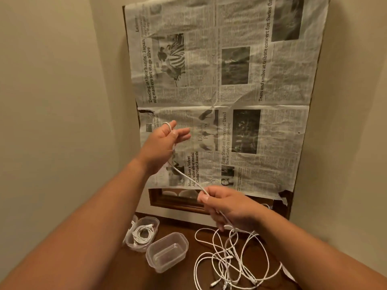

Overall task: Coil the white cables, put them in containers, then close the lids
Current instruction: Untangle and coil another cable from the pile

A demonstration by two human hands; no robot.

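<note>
Coiling step in hand, at its first turn. Left hand (165, 141) is raised with fingers spread and fairly straight, the white cable (184, 174) hooked over one finger. Right hand (228, 208) pinches the same cable lower down, and the run between the hands is taut. Its remainder trails into the tangled cables (230, 258) on the wooden table (188, 226). The filled container (142, 233) already holds a coil; the empty container (167, 251) stands just beside it, both unlidded. Next move, in my judgement: carry the slack round the left hand without dragging the tangle.
</note>
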